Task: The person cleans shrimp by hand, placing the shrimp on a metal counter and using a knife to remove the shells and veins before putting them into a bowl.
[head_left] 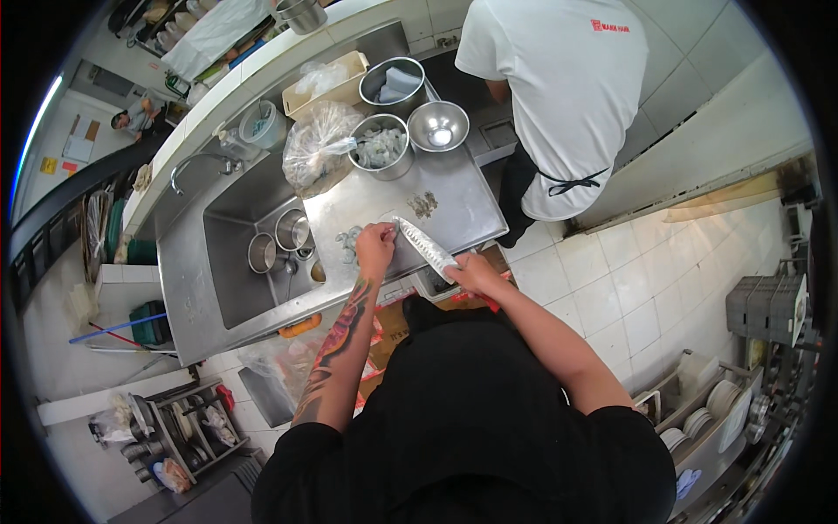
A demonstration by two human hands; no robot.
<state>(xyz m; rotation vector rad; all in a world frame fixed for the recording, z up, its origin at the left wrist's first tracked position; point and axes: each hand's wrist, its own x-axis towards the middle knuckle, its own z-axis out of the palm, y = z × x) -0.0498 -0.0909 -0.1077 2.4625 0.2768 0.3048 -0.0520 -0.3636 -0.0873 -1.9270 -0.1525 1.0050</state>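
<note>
My right hand (474,272) grips the handle of a large kitchen knife (425,246). Its broad blade, with a row of dimples, points away and to the left over the steel counter (463,196). Near the blade's tip is my left hand (376,244), fingers pressed together low over the counter; what they pinch is too small to tell. A small heap of greyish peeled shrimp (348,243) lies just left of that hand. Beyond the blade sits a patch of small brownish scraps (422,205). A steel pot (381,162) of similar greyish pieces stands farther back.
An empty steel bowl (438,127), another pot (393,86), a clear plastic bag (319,147) and a beige tray (325,83) crowd the counter's back. To the left, a sink (229,253) contains steel pots (262,252). A co-worker in a white shirt (559,96) stands at the right.
</note>
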